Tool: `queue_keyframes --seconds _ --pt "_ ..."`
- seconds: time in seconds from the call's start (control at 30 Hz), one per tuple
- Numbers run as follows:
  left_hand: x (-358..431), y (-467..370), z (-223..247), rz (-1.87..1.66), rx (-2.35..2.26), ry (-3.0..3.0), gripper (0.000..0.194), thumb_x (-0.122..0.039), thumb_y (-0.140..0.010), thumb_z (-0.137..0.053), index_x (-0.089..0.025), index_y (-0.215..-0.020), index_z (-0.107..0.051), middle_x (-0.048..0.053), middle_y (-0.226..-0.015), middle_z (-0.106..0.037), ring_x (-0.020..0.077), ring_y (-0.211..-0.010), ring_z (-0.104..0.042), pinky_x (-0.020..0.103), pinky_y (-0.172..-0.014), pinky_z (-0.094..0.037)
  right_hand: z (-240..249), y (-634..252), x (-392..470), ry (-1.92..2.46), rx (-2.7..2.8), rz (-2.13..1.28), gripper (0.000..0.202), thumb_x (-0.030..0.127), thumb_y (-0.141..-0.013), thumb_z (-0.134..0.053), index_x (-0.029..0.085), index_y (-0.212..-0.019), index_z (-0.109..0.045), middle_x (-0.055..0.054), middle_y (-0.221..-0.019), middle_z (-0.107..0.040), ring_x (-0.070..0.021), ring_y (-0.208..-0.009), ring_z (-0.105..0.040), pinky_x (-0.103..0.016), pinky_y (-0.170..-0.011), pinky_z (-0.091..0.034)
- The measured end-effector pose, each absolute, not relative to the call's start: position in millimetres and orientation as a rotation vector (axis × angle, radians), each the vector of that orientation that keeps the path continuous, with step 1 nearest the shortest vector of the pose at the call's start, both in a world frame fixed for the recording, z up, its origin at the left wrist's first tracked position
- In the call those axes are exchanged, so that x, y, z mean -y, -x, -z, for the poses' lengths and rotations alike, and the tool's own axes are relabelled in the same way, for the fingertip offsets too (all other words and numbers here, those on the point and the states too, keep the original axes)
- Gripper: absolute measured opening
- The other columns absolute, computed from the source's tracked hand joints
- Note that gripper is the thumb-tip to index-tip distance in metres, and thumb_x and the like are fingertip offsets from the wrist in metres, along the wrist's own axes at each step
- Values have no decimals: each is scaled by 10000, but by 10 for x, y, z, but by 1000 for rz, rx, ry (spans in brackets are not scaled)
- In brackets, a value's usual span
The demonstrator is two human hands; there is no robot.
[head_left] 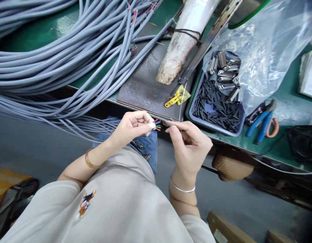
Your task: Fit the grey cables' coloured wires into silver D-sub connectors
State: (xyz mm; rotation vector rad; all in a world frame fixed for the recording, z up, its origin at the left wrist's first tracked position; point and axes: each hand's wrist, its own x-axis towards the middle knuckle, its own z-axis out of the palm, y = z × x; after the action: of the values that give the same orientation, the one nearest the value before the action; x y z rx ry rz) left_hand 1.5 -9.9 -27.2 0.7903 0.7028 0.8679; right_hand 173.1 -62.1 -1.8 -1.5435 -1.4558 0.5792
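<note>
Cables (44,72), too many to count; their weight could tug the wires loose. One left hand (135,126), pinching one bunch of coloured wires (158,125) at its fingertips, just off the near edge of one mat (139,84); a slack pinch could let strands cross. One yellow tool (173,100). One right hand (190,146), fingers curled by the wires, can't tell if gripping. One bin (214,127): roughly ten connectors (226,72), overlapping; tubes (208,104) uncountable, could spill if bumped.

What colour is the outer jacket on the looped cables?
Plain grey-blue all along the cables, showing best in the head view.
</note>
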Motion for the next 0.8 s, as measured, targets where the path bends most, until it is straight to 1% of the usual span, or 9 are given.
queue_keyframes --seconds 0.03,0.1,0.17,0.23,0.33,0.47,0.53,0.67,0.8 --pt "101 -25 257 -881 -703 -805 262 -256 -749 -856 -132 -706 -630 -35 -580 -599 27 -479 -452 155 -458 -325 9 -1729 608 1544 1449 -637 124 317 -948 -679 261 -978 -785 -2 -812 -691 -88 -546 -491 -275 -487 -326" --pt "106 -43 229 -901 -707 -840 255 -229 -714 -876 -128 -709 -642 -38 -590 -593 39 -514 -487 160 -493 -373 -9 -1722 581 1543 1458 -715 113 323 -935 -696 250 -964 -777 3 -840 -680 -63 -514 -408 -277 -484 -288" --pt "114 -58 207 -917 -704 -887 249 -218 -704 -880 -124 -712 -649 -38 -600 -590 44 -533 -494 166 -519 -400 -25 -1706 554 1541 1467 -765 91 302 -926 -701 234 -914 -761 16 -825 -657 -46 -496 -323 -278 -484 -257" --pt "122 -69 194 -926 -704 -927 246 -220 -709 -875 -123 -713 -649 -35 -611 -591 49 -546 -496 171 -533 -410 -35 -1688 533 1540 1473 -794 120 281 -924 -691 213 -832 -726 27 -781 -623 -42 -495 -284 -280 -484 -236" --pt "129 -77 183 -917 -706 -923 249 -256 -740 -853 -123 -727 -644 -27 -623 -590 59 -560 -506 181 -544 -414 -42 -1673 522 1549 1482 -785 194 281 -922 -673 196 -748 -664 33 -720 -576 -50 -504 -295 -278 -485 -226" --pt "118 -70 179 -929 -728 -894 282 -289 -734 -847 -125 -694 -622 -39 -617 -544 49 -557 -445 179 -535 -374 -47 -1696 539 1549 1535 -782 227 276 -909 -674 193 -703 -627 32 -679 -561 -61 -518 -320 -272 -492 -247" --pt "107 -63 181 -928 -741 -910 289 -275 -716 -848 -127 -660 -606 -43 -609 -531 46 -557 -420 179 -536 -362 -46 -1717 546 1540 1515 -814 215 293 -919 -665 194 -728 -655 22 -698 -586 -64 -519 -341 -270 -491 -261" --pt "96 -55 182 -903 -738 -951 247 -229 -706 -816 -136 -639 -598 -57 -574 -506 39 -519 -379 185 -521 -350 -44 -1737 532 1530 1468 -876 145 328 -921 -677 207 -881 -746 -2 -788 -651 -65 -520 -379 -264 -474 -263" --pt "107 -69 165 -879 -748 -979 181 -177 -694 -751 -143 -621 -589 -55 -571 -497 44 -518 -379 188 -504 -336 -57 -1711 502 1495 1503 -876 97 248 -889 -691 201 -817 -735 18 -765 -642 -39 -480 -292 -259 -454 -219"
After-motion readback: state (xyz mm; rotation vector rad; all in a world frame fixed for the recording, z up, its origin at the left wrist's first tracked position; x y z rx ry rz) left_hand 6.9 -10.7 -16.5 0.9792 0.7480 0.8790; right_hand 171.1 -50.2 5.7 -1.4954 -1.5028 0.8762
